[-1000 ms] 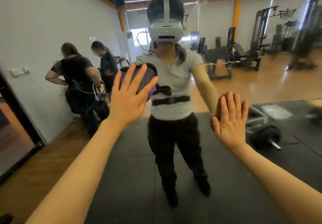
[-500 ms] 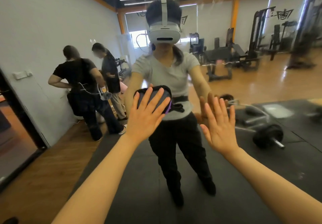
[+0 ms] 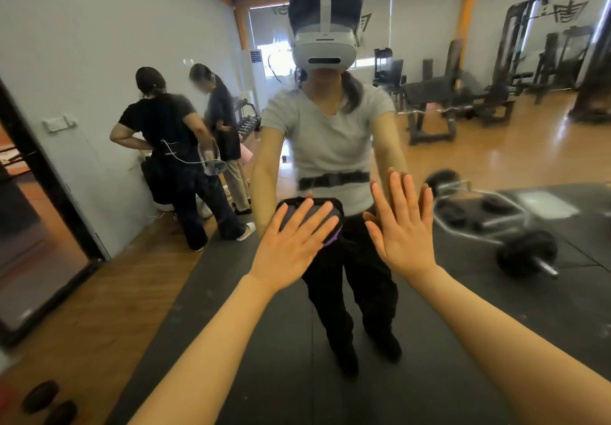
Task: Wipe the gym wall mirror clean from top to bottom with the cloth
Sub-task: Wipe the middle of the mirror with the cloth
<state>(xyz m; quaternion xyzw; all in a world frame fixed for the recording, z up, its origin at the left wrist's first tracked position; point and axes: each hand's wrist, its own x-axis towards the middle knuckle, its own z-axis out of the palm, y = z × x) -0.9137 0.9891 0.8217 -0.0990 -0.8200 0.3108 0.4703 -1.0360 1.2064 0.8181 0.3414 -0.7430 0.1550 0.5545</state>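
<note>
The gym wall mirror fills nearly the whole head view and reflects me in a headset. My left hand lies flat with straight, spread fingers, pressing a dark cloth with a purple edge against the glass at about waist height of my reflection. My right hand is flat against the mirror just right of the cloth, fingers straight and together, holding nothing. Most of the cloth is hidden under my left hand.
The mirror's dark frame runs down the left side. Reflected in the glass are two people standing at the left, a barbell on black floor mats, and weight machines at the back right. Two dark objects lie at the bottom left.
My left hand has slid the cloth down the mirror from chest height to waist height. My right hand has moved left, closer to the cloth, still flat on the glass.
</note>
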